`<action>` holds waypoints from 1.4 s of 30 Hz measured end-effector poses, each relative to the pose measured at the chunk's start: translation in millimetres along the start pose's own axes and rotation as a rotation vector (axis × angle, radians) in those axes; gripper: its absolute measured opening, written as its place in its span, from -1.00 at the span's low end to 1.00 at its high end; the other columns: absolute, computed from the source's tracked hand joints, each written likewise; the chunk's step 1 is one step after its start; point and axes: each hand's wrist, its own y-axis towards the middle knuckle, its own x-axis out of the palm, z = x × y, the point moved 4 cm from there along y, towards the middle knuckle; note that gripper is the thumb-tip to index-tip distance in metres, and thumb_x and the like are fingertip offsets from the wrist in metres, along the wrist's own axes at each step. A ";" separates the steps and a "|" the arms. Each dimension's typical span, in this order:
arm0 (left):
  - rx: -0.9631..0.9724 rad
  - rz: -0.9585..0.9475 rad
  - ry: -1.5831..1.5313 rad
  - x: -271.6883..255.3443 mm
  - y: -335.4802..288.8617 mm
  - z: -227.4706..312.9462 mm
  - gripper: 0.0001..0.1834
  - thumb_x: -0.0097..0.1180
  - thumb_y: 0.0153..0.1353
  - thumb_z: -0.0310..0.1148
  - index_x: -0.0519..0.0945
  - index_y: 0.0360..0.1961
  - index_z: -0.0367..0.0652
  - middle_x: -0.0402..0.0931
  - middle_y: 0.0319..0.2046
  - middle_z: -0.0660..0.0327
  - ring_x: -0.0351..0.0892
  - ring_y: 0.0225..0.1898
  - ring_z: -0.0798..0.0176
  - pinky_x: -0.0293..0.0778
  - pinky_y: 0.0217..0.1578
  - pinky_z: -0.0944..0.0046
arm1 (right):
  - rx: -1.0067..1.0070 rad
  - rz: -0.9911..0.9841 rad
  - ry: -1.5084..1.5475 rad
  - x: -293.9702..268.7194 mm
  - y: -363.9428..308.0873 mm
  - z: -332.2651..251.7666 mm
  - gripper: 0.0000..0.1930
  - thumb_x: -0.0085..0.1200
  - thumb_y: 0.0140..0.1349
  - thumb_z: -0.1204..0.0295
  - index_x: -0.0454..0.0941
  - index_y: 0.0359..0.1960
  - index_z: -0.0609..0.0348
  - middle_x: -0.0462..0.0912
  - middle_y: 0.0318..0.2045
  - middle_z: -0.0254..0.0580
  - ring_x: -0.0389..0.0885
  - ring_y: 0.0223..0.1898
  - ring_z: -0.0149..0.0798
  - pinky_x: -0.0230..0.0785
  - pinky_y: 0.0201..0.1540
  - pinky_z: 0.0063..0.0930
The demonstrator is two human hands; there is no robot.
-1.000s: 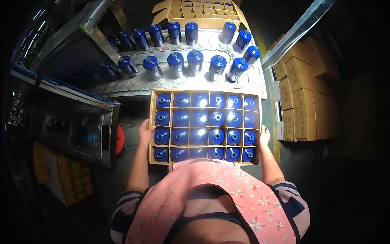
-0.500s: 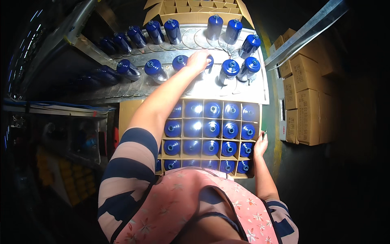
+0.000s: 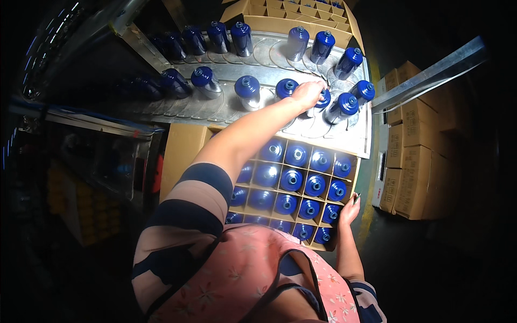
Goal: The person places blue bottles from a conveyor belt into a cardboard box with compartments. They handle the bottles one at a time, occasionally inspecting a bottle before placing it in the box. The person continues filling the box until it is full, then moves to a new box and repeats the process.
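Note:
My left hand (image 3: 309, 95) reaches across to the lit conveyor, its fingers closed around the top of a blue bottle (image 3: 324, 100) standing there. Just left of it stands another blue bottle (image 3: 286, 88), and to its right is a third bottle (image 3: 344, 106). Nearer my body sits an open cardboard box (image 3: 186, 156), its divider cells holding several upright blue bottles (image 3: 291, 180). Against the box's right side, my right hand (image 3: 349, 211) grips the edge. A small greenish thing shows at its fingertips, too small to name.
Several more bottles (image 3: 242, 40) line the far side of the conveyor (image 3: 269, 102). Beyond it is another divided carton (image 3: 291, 26). A metal post (image 3: 431, 72) slants in at the right, near stacked cartons (image 3: 414, 167). A metal frame (image 3: 142, 46) stands at the left.
My left hand and the bottle in it have shifted right, along with the near row of bottles. The whole view has turned slightly. My right hand stays at the box's right side.

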 end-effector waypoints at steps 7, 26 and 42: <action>0.139 0.047 0.156 25.9 -5.9 32.2 -0.66 0.14 0.13 -0.46 0.48 -0.03 -0.15 0.60 -0.21 0.06 0.59 -0.11 -0.03 0.45 -0.04 0.07 | 0.083 0.016 -0.037 7.8 1.9 7.0 -0.62 -0.16 0.42 0.16 0.52 -0.03 0.23 0.62 -0.20 0.16 0.56 -0.14 0.18 0.36 -0.07 -0.19; -0.121 0.600 0.028 -173.0 -103.8 -170.6 -0.54 0.34 0.01 -0.24 0.62 -0.02 -0.07 0.46 0.17 0.10 0.51 0.12 0.06 0.37 0.12 0.24 | 0.025 -0.030 0.038 14.6 11.3 10.7 -0.63 -0.19 0.46 0.22 0.53 -0.04 0.29 0.64 -0.25 0.02 0.58 -0.19 -0.12 0.35 -0.02 -0.33; -0.032 0.359 -0.059 -92.7 -94.4 -90.3 -0.62 0.28 0.06 -0.29 0.63 -0.04 -0.03 0.51 0.12 0.15 0.50 0.10 0.08 0.39 0.11 0.24 | -0.531 -0.733 -0.233 119.5 -9.5 -188.2 -0.57 0.17 0.16 0.19 0.52 0.09 -0.12 0.66 -0.14 -0.05 0.60 -0.07 0.03 0.44 -0.02 -0.19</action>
